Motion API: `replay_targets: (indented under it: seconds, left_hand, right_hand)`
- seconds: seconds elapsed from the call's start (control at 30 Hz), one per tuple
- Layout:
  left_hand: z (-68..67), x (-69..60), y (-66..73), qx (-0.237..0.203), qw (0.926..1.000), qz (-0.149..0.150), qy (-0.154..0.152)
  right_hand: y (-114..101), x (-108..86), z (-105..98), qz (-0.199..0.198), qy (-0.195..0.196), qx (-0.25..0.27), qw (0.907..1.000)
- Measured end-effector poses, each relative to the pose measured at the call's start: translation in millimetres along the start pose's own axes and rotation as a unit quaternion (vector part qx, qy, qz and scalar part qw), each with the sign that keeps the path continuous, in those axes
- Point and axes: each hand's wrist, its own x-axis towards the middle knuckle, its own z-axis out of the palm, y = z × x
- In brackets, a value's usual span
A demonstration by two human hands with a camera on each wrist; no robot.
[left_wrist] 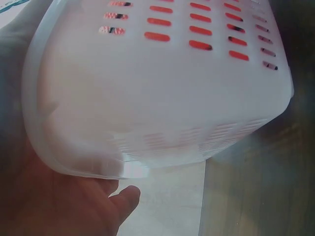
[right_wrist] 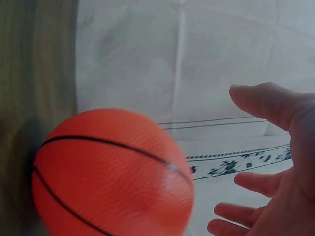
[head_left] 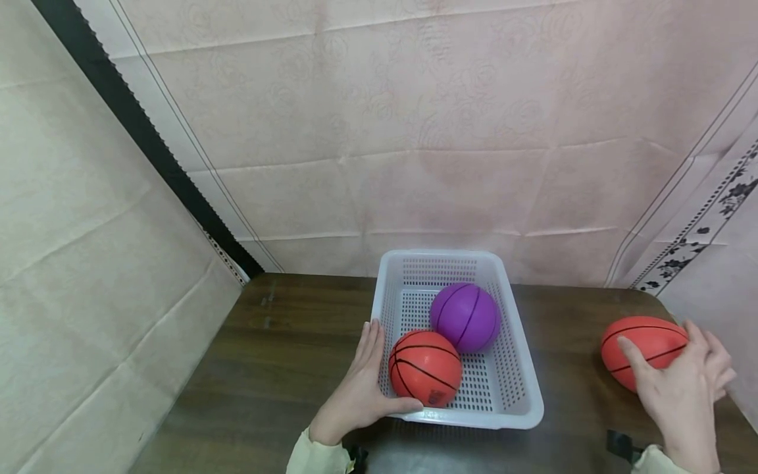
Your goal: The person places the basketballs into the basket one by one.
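Red ball (head_left: 647, 336) near the table's (head_left: 568, 368) right edge, flanked by wide-spread right hand (head_left: 687, 388), set well apart from white basket (head_left: 497, 419), basket's near-left corner touched by straight-fingered left hand (head_left: 362, 393).

No readable text, brand or number in any view. Small dark mark (head_left: 437, 397) low on red ball (head_left: 422, 362) in white basket (head_left: 516, 420), head view; too small to read.

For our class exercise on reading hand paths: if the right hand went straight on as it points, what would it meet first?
Most likely the red basketball outside the basket. The right wrist view shows a gap between it and the right hand, of unclear depth.
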Motion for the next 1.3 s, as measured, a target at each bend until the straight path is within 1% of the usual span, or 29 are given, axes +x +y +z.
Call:
replay_targets:
  seconds: [0.17,0.3,0.6,0.8,1.1,1.3]
  left_hand:
    - [-0.2,-0.3,0.5,0.000,1.0000,0.001,0.000]
    - [0.3,-0.3,-0.1,0.001,1.0000,0.001,-0.001]
    - [0.8,-1.3,-0.4,-0.003,1.0000,0.000,-0.002]
    - [1.0,-1.6,-0.2,-0.006,1.0000,-0.004,-0.003]
    - [0.8,-0.8,0.3,-0.005,1.0000,0.004,0.000]
    - [0.8,-0.6,0.5,-0.006,1.0000,-0.002,-0.001]
  right_hand:
    - [9.1,6.1,6.7,0.039,-0.022,-0.021,0.9988]
    - [15.5,9.5,11.8,0.052,-0.038,-0.032,0.9974]
    - [23.9,10.8,14.0,0.073,-0.026,-0.037,0.9963]
    - [25.1,10.2,14.8,0.101,-0.018,-0.029,0.9944]
    - [28.3,11.9,18.5,0.115,-0.031,-0.035,0.9923]
    - [30.6,13.2,20.0,0.122,-0.033,-0.032,0.9915]
